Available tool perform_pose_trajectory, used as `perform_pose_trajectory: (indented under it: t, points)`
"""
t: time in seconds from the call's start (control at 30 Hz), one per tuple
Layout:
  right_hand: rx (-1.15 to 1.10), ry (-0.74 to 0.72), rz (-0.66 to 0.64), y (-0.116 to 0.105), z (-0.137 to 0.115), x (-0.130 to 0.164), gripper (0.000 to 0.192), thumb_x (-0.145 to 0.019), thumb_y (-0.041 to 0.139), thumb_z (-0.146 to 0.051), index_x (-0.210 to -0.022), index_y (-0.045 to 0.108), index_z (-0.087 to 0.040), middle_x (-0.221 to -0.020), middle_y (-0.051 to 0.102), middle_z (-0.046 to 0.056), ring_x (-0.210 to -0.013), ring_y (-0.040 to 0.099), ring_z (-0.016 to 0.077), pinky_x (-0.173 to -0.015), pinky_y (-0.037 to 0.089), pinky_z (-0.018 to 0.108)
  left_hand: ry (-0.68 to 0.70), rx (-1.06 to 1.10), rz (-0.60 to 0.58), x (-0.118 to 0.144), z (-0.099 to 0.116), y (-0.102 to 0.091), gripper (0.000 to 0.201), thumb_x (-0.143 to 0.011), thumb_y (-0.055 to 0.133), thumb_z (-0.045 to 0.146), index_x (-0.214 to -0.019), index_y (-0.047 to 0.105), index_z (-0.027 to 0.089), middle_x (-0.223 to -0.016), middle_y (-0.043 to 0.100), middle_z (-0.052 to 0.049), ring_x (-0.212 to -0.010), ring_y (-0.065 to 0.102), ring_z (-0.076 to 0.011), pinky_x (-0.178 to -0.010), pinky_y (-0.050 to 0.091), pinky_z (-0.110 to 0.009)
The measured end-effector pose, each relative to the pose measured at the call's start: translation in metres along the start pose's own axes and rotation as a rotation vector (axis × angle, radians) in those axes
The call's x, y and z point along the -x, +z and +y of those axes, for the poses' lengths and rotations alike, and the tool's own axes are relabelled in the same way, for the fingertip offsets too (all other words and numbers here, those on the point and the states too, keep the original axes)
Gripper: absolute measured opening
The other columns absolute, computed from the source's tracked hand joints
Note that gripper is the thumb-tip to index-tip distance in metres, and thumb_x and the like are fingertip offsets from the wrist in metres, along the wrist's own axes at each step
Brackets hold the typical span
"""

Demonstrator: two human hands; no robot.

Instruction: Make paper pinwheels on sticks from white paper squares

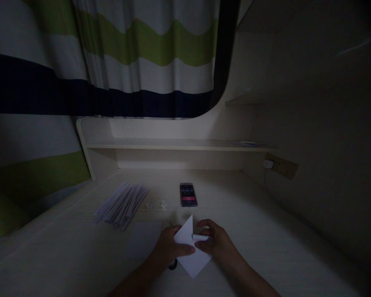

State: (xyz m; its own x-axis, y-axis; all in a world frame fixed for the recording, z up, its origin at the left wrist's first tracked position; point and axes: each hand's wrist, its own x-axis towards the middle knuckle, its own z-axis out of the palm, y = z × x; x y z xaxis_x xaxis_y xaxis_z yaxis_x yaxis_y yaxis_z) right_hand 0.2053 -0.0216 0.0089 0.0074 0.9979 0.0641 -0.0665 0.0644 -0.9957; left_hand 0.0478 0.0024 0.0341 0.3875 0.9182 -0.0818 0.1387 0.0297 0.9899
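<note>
I've got both hands on the folded white paper (191,251) at the table's (266,243) near edge — left hand (168,247) pinching its left side, right hand (214,243) clamped on its right. Beyond the paper: paper strips bundle (122,205) to the left, dark phone (188,194) straight behind.

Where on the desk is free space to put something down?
Free: the desk right of the right hand, and left of the paper strips. Crowded: between strips, dark device and the folded paper.
</note>
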Motion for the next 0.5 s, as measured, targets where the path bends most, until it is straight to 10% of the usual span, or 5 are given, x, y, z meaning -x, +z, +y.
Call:
perform_pose_trajectory:
  t: [0.5]
  points:
    - [0.054,0.057,-0.058,0.0032,-0.0050,0.0047,0.042,-0.048,0.061,-0.012,-0.086,0.044,-0.019,-0.059,0.057,-0.005,-0.045,0.053,0.0110,-0.041,0.035,0.020,-0.099,-0.059,-0.094,-0.0036,0.0043,-0.0055,0.025,-0.040,0.070,0.014,-0.063,0.060,0.012,-0.053,0.058,0.003,-0.049,0.053,-0.0122,-0.045,0.036,-0.021]
